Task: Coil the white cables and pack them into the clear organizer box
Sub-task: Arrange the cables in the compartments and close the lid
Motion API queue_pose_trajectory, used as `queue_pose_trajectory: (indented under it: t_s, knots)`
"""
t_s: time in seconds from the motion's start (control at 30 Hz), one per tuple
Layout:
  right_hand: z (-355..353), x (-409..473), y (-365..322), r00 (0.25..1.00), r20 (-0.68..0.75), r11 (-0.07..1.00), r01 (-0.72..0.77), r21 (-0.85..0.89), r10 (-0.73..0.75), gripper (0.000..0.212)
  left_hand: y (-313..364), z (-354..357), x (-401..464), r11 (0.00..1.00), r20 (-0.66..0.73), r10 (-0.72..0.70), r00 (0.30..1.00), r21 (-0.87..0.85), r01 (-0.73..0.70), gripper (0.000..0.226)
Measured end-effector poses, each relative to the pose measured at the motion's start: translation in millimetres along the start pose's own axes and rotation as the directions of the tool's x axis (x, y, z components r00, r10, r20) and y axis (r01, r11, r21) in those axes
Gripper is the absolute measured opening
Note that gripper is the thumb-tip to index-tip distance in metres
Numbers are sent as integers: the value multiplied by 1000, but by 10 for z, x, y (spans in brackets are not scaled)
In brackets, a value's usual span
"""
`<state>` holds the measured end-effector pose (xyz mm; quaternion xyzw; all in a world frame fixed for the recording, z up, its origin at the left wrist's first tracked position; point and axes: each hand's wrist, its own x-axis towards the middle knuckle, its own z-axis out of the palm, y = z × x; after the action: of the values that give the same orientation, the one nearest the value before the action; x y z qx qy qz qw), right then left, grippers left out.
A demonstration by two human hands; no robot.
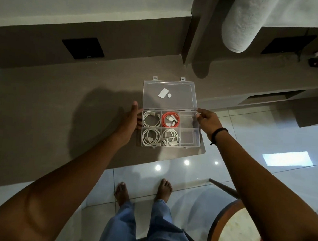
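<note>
The clear organizer box (188, 138) lies near the counter's front right corner, its lid (174, 102) flat open behind it. Three coiled white cables fill compartments: one at the back left (151, 118), one at the front left (151, 136), one at the front middle (170, 137). A coiled red cable (170, 119) fills the back middle compartment. The two right compartments are bare. My left hand (131, 119) rests against the box's left side. My right hand (207, 120) holds the box's back right corner by the hinge.
The brown counter (62, 115) ends just in front of and right of the box. A chair with a round seat (240, 231) stands on the tiled floor at lower right. A grey padded cylinder (246, 23) hangs above the far right.
</note>
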<state>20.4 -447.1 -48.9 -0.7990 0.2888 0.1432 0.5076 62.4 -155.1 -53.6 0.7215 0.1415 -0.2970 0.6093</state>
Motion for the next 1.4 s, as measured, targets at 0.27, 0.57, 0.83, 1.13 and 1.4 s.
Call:
queue_pose_trajectory:
  t_s: [0.27, 0.57, 0.83, 1.13, 1.4]
  knots:
    - [4, -91, 179, 992, -57, 980, 120, 162, -112, 31, 177, -4, -50, 992, 66, -38, 997, -119, 46, 79]
    - [-43, -263, 236, 996, -2, 913, 83, 400, -90, 28, 83, -38, -97, 995, 53, 91, 994, 36, -93, 32]
    - [-10, -669, 249, 778, 183, 654, 611, -447, -601, 34, -337, -87, -398, 425, 265, 669, 695, 630, -650, 23]
    - [124, -724, 450, 668, 476, 264, 700, -664, -572, 51, -480, -91, -452, 212, 490, 649, 582, 619, -756, 27]
    - [169, -734, 419, 672, 496, 195, 681, -706, -550, 75, -332, -46, -502, 19, 562, 574, 596, 718, -695, 40]
